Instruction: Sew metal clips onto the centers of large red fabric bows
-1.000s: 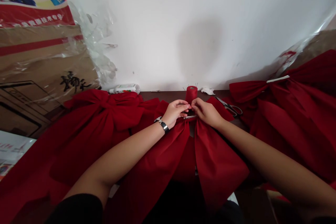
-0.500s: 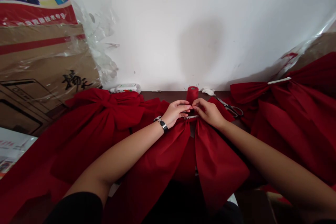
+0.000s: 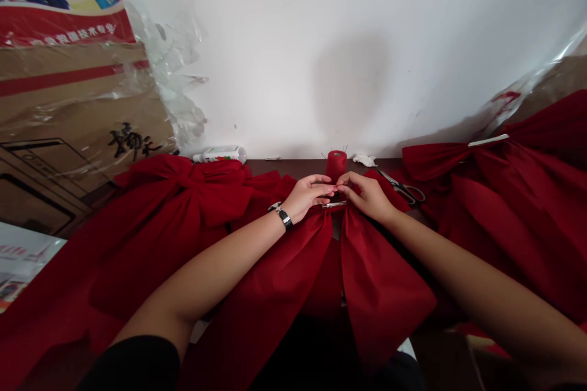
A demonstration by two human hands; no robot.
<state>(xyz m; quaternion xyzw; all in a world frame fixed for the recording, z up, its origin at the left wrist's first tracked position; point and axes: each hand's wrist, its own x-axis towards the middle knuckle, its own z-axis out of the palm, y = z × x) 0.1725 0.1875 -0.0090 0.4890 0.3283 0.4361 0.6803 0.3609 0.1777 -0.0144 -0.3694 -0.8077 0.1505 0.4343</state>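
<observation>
My left hand (image 3: 307,195), with a black-strapped watch on the wrist, meets my right hand (image 3: 364,195) fingertip to fingertip. Both pinch at the same spot; whatever lies between the fingertips is too small to make out, with only a hint of red there. Just below them a metal clip (image 3: 334,204) lies across the gathered top of a red fabric bow (image 3: 293,281), whose two tails spread down towards me. Right behind the fingers stands a spool of red thread (image 3: 336,163), with several thin needles or pins sticking up around its top.
Scissors (image 3: 403,187) lie right of my right hand, near a crumpled white tissue (image 3: 364,160). A finished-looking red bow (image 3: 183,186) and a white bottle (image 3: 222,154) are at left. More red fabric (image 3: 513,208) is heaped at right. A white wall (image 3: 275,55) rises behind.
Almost nothing differs. Both hands keep the same pinch, with only a very slight shift of the fingertips.
</observation>
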